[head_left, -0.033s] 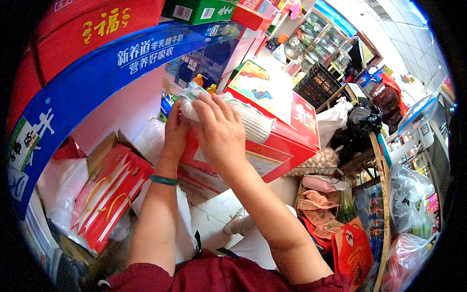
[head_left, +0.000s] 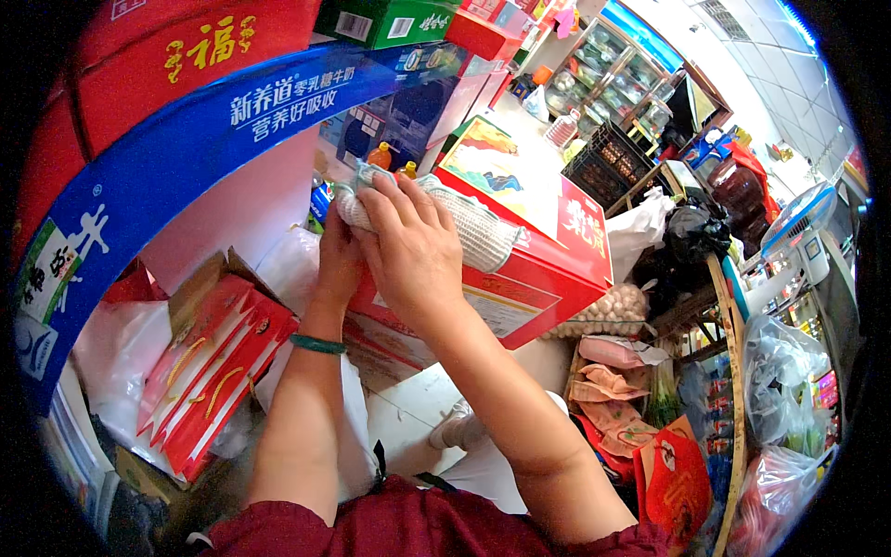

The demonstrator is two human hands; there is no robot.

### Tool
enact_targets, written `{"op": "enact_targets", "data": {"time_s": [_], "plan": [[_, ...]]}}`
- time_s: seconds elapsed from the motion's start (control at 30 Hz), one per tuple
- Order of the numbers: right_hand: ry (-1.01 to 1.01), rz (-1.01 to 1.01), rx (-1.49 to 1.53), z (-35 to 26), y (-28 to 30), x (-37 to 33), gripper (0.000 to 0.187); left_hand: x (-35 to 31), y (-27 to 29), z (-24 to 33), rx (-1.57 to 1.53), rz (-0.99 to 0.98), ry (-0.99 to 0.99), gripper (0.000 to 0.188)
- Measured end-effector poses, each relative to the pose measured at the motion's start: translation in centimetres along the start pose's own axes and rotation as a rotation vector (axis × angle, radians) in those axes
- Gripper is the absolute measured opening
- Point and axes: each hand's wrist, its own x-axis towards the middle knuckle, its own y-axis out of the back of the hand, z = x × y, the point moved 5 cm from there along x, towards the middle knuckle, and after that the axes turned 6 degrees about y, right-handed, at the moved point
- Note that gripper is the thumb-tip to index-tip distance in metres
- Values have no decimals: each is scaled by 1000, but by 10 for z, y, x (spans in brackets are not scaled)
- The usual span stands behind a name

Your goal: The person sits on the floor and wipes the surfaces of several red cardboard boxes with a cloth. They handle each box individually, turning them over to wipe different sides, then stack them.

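Note:
A white ribbed cloth (head_left: 484,236) with a pale green tint lies bunched into a roll along the near edge of a large red carton (head_left: 548,295). Over its left half rests my right hand (head_left: 413,251), fingers together and curled round the cloth. Beside it, my left hand (head_left: 342,249) grips the left end from below; most of its fingers are hidden by the cloth and the other hand. A dark green bangle (head_left: 317,344) circles my left wrist.
Red gift bags (head_left: 218,371) fill a cardboard box at lower left. A blue display band (head_left: 176,181) curves across the left. Bottles with orange and yellow caps (head_left: 379,156) stand behind the cloth. To the right are garlic-like bulbs (head_left: 613,311), a wooden rail (head_left: 729,390) and a fan (head_left: 800,223).
The cloth's left end sits slightly lower and looks more tightly gathered. My right hand has shifted a little to the left, still on the cloth.

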Motion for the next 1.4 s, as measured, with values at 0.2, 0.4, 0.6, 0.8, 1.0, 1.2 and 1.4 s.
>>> {"op": "enact_targets", "data": {"time_s": [0.2,0.4,0.6,0.8,1.0,1.2,1.4], "plan": [[7,-186,51,5,-1,4,52,-25,-51,45,20,21,-35,56],[-108,-39,337,45,35,-3,45,-34,-41,60,446,204,-269,42],[-551,16,198,152,52,-66,33,-36,-33,70,621,268,-317,28],[-482,-66,-38,139,45,-61,34,-34,41,90,-449,458,-123,42],[-461,-84,-82,141,44,-60,27,-17,17,84,-173,513,-79,34],[-481,-98,-131,140,40,-65,31,-3,-33,65,434,101,-96,46],[-458,-100,-133,147,38,-71,33,-18,13,25,470,164,376,52]]}}
